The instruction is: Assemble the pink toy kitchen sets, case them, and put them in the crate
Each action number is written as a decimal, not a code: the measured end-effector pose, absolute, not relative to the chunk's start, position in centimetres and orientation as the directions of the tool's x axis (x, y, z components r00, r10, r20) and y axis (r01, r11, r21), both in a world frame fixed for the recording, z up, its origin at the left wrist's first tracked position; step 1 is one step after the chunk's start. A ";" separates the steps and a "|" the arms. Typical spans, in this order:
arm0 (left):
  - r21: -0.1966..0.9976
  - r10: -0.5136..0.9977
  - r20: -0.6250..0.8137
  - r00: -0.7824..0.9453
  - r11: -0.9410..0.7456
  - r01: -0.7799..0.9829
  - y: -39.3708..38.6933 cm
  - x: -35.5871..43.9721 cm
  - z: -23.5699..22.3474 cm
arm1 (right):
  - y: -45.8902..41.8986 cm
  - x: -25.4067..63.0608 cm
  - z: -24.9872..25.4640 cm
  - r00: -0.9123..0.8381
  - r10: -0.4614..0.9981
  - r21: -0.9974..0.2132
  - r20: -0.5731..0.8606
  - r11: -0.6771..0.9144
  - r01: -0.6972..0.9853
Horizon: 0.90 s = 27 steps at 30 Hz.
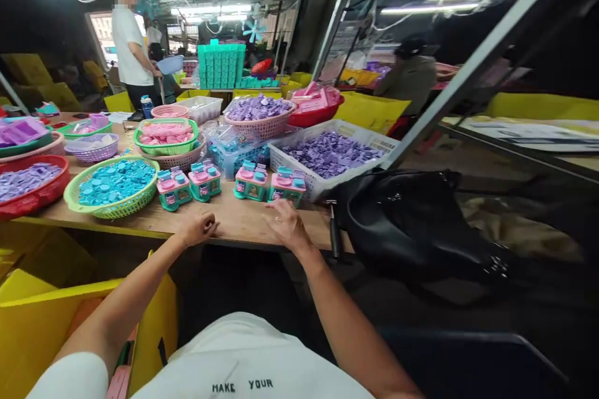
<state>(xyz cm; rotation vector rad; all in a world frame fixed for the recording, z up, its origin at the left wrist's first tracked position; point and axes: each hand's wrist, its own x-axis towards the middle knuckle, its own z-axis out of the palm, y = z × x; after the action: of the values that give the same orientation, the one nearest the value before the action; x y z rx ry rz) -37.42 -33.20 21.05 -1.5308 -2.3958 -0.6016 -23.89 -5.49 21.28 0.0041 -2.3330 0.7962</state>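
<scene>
Both my hands rest on the front edge of a wooden table. My left hand is loosely curled, its fingers tucked under, with nothing visible in it. My right hand lies with its fingers stretched toward the nearest pink-and-teal toy houses, and holds nothing. Several such toy houses stand in a row just beyond my hands.
A green basket of blue pieces and a red basket of purple pieces sit left. A white crate of purple pieces is behind right. A black bag lies at my right. Yellow bins stand below left. A person stands at the back.
</scene>
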 end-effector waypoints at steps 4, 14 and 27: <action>0.088 0.754 0.550 -0.359 0.375 0.923 -29.0 -39.9 24.8 | 0.1 -24.3 20.8 -0.552 0.633 -0.756 0.543 0.655 0.009; -0.099 0.964 0.165 -0.207 0.225 0.969 -13.2 -47.3 31.3 | 5.1 -30.4 17.2 -0.588 0.763 -0.935 0.268 0.353 0.032; 0.058 0.894 0.093 -0.439 0.435 0.899 -18.1 -43.6 30.0 | 4.2 -26.5 10.3 -0.695 0.440 -0.609 0.568 0.793 0.004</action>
<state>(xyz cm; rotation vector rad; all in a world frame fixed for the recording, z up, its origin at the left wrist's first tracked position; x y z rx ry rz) -43.61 -18.13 30.05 -1.6376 -2.6199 -0.1519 -26.46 4.15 10.30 -0.3273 -2.2384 0.7582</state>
